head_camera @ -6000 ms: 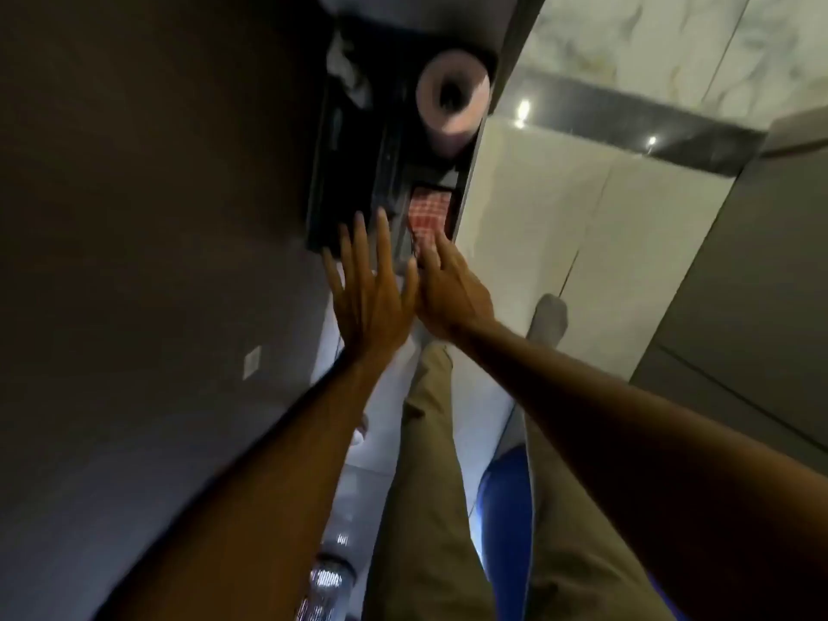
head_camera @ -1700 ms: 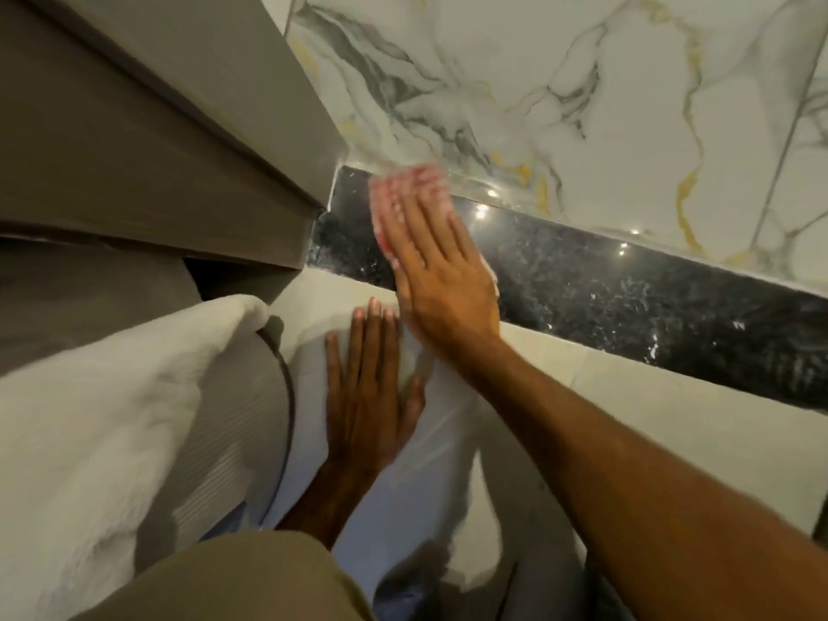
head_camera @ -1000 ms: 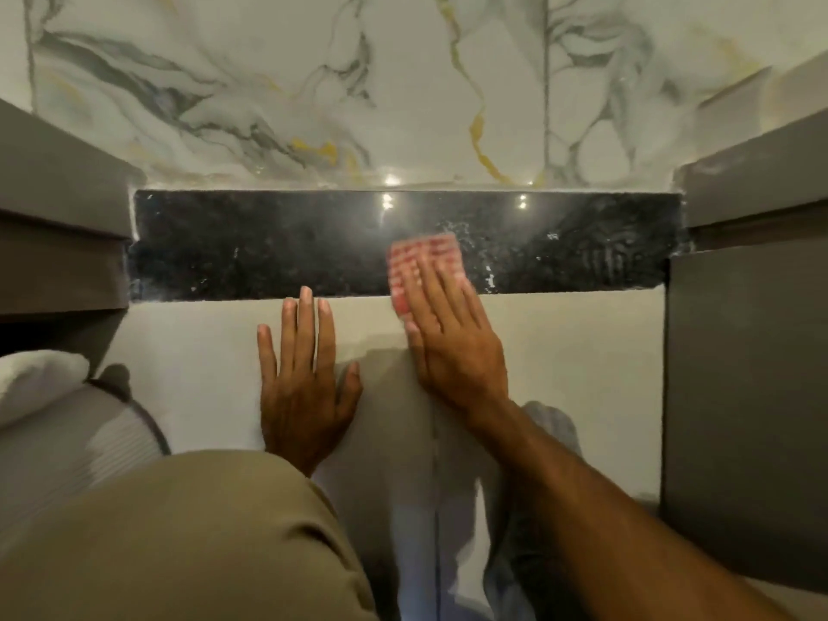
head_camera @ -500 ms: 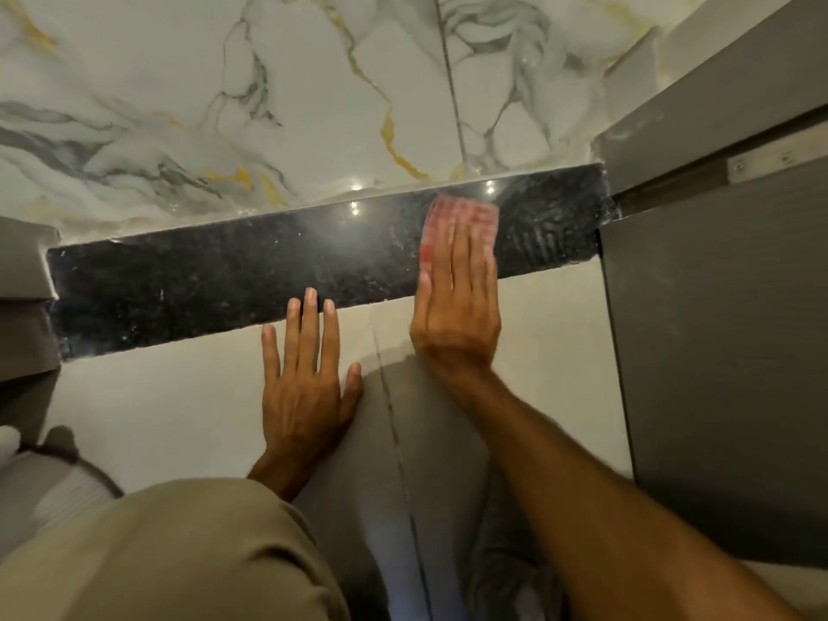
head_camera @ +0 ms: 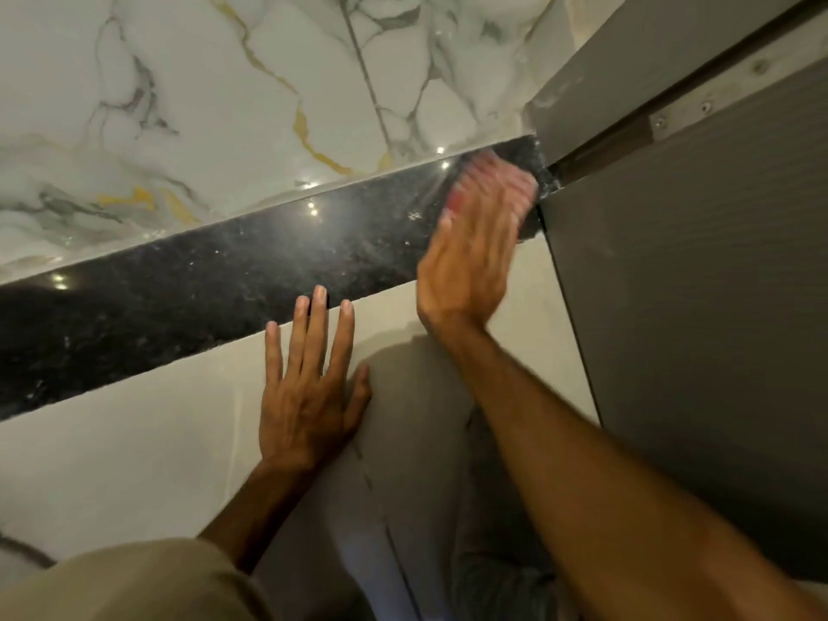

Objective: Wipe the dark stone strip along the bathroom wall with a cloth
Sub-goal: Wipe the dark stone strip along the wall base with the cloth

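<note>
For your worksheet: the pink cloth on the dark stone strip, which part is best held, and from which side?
Probably its broad face, pressed flat-handed from below, as the right hand does. The pink cloth lies spread flat on the dark stone strip, and the grey panel closes off its right side.

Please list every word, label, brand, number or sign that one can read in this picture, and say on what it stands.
None can be read: no writing shows on the dark stone strip, the marble tiles or the grey panel.
The pink cloth under the right hand is blurred by motion; any print on it cannot be told.
</note>
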